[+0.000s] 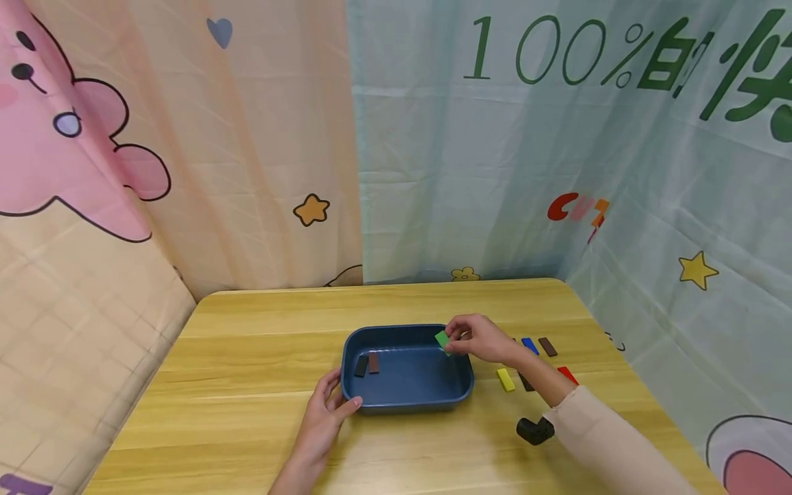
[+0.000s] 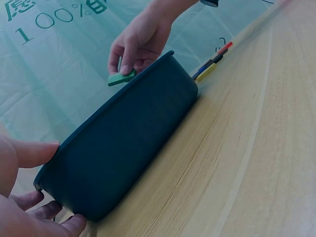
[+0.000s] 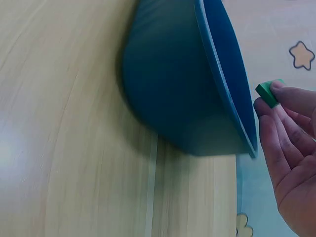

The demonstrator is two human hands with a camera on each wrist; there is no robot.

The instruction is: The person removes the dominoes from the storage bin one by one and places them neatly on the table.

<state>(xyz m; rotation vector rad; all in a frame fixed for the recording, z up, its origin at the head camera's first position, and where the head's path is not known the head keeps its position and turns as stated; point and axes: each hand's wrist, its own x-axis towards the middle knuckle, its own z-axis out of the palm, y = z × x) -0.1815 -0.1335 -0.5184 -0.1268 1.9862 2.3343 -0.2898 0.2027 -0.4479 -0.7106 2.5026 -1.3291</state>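
A dark blue rectangular bin point(image 1: 408, 405) stands on the table. My left hand point(image 1: 324, 407) holds its near left corner, thumb on the rim and fingers against the outer wall. Over the bin's right end, my right hand point(image 1: 479, 337) pinches a small green block point(image 1: 442, 339) between thumb and fingertips. The right wrist view shows the green block point(image 3: 267, 94) just above the rim. On the bin's floor, toward the left, a black block point(image 1: 361, 366) and a brown block point(image 1: 373, 362) lie side by side.
Right of the bin lie a yellow block point(image 1: 505, 379), a blue block point(image 1: 529, 346), a brown block point(image 1: 547, 346), a red block point(image 1: 567, 375) and a dark block point(image 1: 526, 383), partly behind the right forearm. A black object point(image 1: 535, 431) sits nearer the front. Printed curtains point(image 1: 278, 137) enclose the table.
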